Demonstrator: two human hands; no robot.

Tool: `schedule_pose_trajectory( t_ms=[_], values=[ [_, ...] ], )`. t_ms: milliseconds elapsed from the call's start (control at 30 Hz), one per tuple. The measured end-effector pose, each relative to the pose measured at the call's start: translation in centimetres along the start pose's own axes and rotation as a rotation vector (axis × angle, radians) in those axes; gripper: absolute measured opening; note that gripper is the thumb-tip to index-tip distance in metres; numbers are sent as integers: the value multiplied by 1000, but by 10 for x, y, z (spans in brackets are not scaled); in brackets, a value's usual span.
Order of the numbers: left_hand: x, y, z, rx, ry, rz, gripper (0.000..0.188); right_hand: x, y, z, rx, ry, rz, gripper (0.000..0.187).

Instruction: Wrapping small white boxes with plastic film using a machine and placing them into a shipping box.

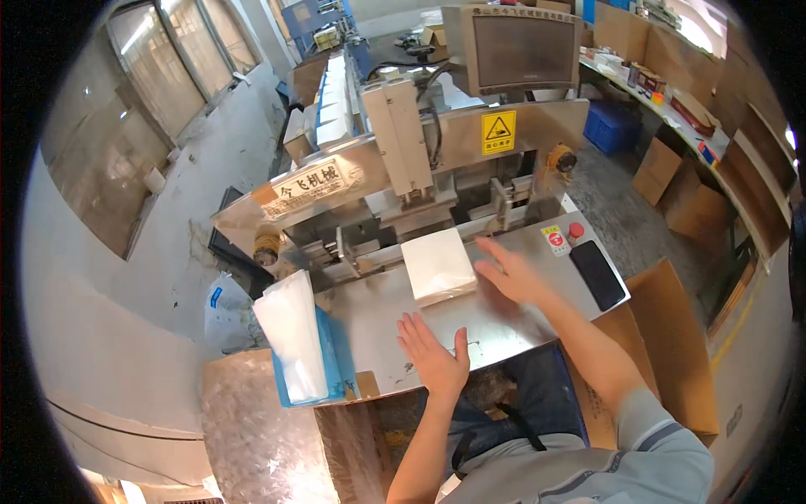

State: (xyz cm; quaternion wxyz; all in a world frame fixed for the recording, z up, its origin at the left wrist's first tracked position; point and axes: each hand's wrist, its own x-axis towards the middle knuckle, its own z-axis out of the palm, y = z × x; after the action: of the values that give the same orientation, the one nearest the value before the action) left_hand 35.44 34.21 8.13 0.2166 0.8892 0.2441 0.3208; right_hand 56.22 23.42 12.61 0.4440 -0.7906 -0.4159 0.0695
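A square white stack [438, 262], perhaps paper, sits on the metal worktop [369, 311] just before the machine's opening. Its front side looks glossy, like clear film. My right hand [509, 275] is beside the stack's right side, open, fingers stretched toward the machine and slightly blurred. Below the stack's front edge, my left hand [434, 359] hovers over the worktop's near part with fingers extended and thumb apart. Neither hand holds anything. Whether the right fingertips touch the stack, I cannot tell.
White plastic bags [292, 336] lie in a blue holder [332, 353] at left. A black phone [598, 275] and a red button [576, 229] are at right. Behind stands the machine's upright cylinder [396, 139] under a monitor [525, 49]. Cardboard [672, 336] flanks the right.
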Motion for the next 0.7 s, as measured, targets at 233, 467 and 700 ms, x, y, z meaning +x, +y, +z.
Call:
schedule_pose_trajectory(
  t_ms=[233,467,700],
  values=[
    [3,-5,5,-163,7,-78,80,-58,14,10,465,33,202,66],
    [83,-8,1,-644,-25,-388,77,-24,19,33,345,48,304,79],
    [107,-5,23,-757,-111,-506,67,12,22,59,236,154,149,88]
  ],
)
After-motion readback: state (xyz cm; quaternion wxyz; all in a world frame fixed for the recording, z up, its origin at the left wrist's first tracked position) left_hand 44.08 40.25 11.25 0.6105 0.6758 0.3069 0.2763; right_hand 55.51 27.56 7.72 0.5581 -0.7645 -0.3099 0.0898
